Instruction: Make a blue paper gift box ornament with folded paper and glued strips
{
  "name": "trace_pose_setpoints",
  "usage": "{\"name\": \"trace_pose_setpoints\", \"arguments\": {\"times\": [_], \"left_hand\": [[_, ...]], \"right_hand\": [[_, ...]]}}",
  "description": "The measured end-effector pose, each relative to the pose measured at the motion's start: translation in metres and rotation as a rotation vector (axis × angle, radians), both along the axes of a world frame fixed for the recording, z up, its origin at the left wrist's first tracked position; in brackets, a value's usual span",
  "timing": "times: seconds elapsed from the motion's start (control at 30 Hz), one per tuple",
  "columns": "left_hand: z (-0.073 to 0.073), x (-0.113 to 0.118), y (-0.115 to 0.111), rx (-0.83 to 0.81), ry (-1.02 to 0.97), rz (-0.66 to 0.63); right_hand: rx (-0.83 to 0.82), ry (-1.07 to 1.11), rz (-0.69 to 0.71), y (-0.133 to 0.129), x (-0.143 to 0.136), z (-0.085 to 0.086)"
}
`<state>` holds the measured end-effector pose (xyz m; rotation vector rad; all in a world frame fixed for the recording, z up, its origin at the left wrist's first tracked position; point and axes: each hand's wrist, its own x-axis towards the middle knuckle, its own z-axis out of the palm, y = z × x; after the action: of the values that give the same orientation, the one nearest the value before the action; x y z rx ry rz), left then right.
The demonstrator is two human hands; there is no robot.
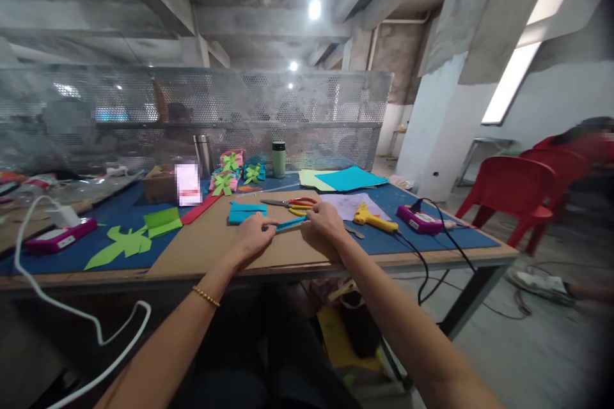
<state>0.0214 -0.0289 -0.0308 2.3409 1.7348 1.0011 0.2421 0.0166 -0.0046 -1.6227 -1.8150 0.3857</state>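
Note:
A narrow blue paper strip stretches between my two hands, low over the brown cardboard. My left hand is closed on its left end, and my right hand pinches the other end. Just behind my left hand lies a folded blue paper piece. Scissors and red-handled pliers rest behind the strip, close to my right hand. To the right of that hand, a yellow glue gun lies on its side with its cord running off the table.
Green paper cutouts and a purple power strip lie at left; another purple power strip is at right. Behind stand paper-bow boxes, a green bottle and a steel flask. Blue sheets lie at the back right.

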Motion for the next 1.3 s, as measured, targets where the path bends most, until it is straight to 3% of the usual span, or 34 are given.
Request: {"name": "trace_pose_setpoints", "arguments": {"times": [0.27,0.37,0.47,0.6,0.73,0.8,0.9,1.1,1.3], "left_hand": [[-0.003,0.003,-0.001,0.079,0.227,-0.018],[-0.006,0.003,0.0,0.088,0.193,-0.042],[-0.007,0.002,0.001,0.112,0.123,-0.081],[-0.004,0.003,0.0,0.109,0.128,-0.141],[-0.004,0.004,0.002,0.068,0.225,-0.175],[-0.006,0.004,0.005,0.069,0.22,-0.181],[-0.012,0.001,0.01,0.076,0.24,-0.193],[-0.019,-0.001,0.017,0.091,0.304,-0.201],[-0.017,0.001,0.015,0.093,0.308,-0.175]], "right_hand": [[0.069,-0.343,-0.083,-0.014,-0.005,-0.006],[0.102,-0.429,-0.158,-0.018,-0.004,-0.006],[0.192,-0.382,-0.21,-0.021,0.0,-0.004],[0.336,-0.272,-0.249,-0.025,0.025,-0.005],[0.396,-0.366,-0.358,-0.038,0.076,-0.008],[0.373,-0.512,-0.406,-0.046,0.103,-0.005],[0.274,-0.727,-0.368,-0.052,0.129,0.002],[0.054,-0.797,-0.258,-0.041,0.135,0.008],[0.043,-0.831,-0.237,-0.025,0.149,0.0]]}}
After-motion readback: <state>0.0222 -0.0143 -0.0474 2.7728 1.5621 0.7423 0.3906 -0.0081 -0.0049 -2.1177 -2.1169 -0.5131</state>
